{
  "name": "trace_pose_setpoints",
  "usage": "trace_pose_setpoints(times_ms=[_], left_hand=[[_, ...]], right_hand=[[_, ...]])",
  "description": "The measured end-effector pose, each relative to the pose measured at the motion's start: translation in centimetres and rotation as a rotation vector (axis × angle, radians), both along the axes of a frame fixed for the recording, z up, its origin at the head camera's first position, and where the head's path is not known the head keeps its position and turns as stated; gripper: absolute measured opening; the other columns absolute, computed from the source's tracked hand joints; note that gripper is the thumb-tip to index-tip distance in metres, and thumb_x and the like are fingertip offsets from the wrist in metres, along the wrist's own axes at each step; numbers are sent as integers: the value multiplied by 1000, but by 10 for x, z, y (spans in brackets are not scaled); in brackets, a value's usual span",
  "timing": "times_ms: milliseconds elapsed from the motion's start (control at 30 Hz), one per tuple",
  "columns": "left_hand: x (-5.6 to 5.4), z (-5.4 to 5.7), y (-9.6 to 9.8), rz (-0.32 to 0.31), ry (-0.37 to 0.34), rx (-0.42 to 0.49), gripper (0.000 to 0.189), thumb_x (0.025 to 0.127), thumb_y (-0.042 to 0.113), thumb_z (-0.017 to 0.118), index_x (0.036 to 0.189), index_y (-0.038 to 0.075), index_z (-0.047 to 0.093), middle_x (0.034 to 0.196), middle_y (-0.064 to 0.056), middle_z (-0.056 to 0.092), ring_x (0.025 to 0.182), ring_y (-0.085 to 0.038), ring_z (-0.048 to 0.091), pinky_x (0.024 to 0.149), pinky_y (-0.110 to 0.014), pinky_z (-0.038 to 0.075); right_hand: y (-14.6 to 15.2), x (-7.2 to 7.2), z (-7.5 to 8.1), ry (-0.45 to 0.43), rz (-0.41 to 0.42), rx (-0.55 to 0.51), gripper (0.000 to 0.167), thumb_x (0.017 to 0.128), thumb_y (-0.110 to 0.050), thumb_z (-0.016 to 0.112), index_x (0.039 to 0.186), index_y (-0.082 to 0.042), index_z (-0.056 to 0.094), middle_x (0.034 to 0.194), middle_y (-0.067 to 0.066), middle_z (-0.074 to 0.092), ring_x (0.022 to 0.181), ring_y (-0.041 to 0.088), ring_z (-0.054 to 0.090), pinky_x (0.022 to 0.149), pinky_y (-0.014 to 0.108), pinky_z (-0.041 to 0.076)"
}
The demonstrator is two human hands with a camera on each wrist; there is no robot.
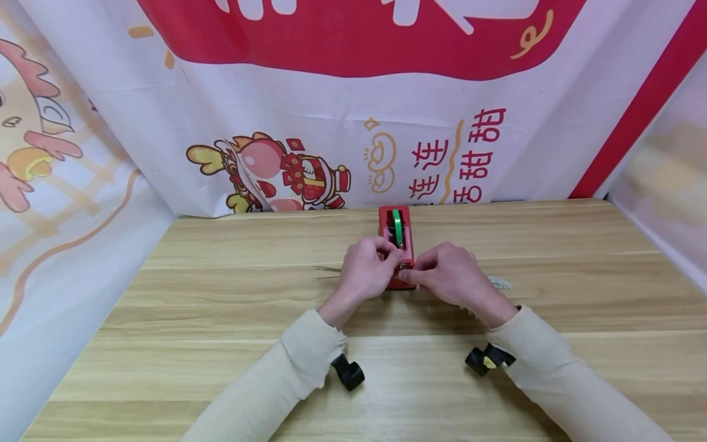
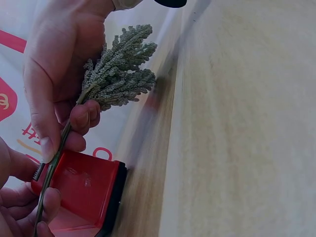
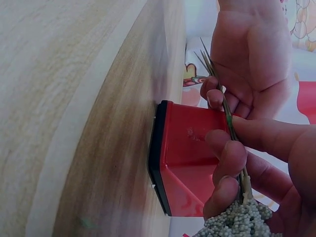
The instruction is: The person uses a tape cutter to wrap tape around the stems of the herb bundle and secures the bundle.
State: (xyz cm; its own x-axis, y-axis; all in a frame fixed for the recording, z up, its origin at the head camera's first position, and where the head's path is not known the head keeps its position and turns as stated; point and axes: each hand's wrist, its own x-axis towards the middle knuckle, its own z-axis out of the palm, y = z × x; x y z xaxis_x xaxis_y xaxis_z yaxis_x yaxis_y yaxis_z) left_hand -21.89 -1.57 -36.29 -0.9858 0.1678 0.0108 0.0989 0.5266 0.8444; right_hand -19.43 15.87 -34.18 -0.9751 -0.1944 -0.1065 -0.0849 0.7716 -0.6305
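Observation:
A bunch of pale grey-green beaded flower sprigs (image 2: 121,71) is held sideways across the front of a red tape dispenser (image 3: 192,143). My left hand (image 1: 367,264) pinches the thin stems (image 3: 203,58) toward their bare ends, which stick out leftward. Nearer the flower heads (image 3: 237,222), my right hand (image 1: 450,273) grips the same stems with curled fingers. Both hands meet close over the dispenser's front. A roll of green tape (image 1: 397,228) sits upright in the dispenser, and a bit of green (image 3: 229,120) shows on the stems between the hands.
The dispenser stands on a wood-grain table (image 1: 232,288) near its back edge. Behind it hangs a printed white and red cloth (image 1: 331,110), with more cloth at both sides. Black wrist cameras (image 1: 349,372) sit at both cuffs.

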Motion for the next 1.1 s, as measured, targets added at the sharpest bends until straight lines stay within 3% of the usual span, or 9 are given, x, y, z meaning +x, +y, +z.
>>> trace_pose_setpoints(times_ms=[367, 733, 967, 1100], left_hand=[[1, -2, 2, 15, 36, -6, 17, 104, 24, 67, 98, 10, 75, 89, -4, 70, 65, -13, 52, 54, -26, 39], [2, -3, 2, 29, 37, -4, 15, 103, 21, 64, 95, 11, 71, 70, 2, 56, 58, -10, 48, 51, -25, 36], [0, -4, 0, 30, 19, 27, 14, 103, 20, 64, 98, 10, 72, 81, -1, 63, 63, -11, 51, 52, -24, 39], [-2, -3, -1, 11, 32, 24, 14, 103, 19, 65, 96, 9, 72, 78, 0, 61, 62, -10, 50, 53, -24, 39]], right_hand=[[-1, 2, 1, 8, 0, 21, 27, 99, -39, 75, 85, -16, 83, 74, 6, 73, 65, 20, 53, 63, 33, 36], [-2, 2, 1, 20, -2, 16, 28, 99, -40, 74, 88, -16, 83, 72, 5, 73, 66, 19, 54, 70, 35, 35], [-2, 2, 2, 17, -9, 20, 27, 99, -39, 74, 88, -16, 83, 73, 6, 72, 67, 20, 54, 67, 34, 37], [-1, 1, 1, 8, -6, 14, 27, 99, -40, 75, 89, -16, 84, 74, 6, 72, 66, 20, 53, 65, 33, 37]])
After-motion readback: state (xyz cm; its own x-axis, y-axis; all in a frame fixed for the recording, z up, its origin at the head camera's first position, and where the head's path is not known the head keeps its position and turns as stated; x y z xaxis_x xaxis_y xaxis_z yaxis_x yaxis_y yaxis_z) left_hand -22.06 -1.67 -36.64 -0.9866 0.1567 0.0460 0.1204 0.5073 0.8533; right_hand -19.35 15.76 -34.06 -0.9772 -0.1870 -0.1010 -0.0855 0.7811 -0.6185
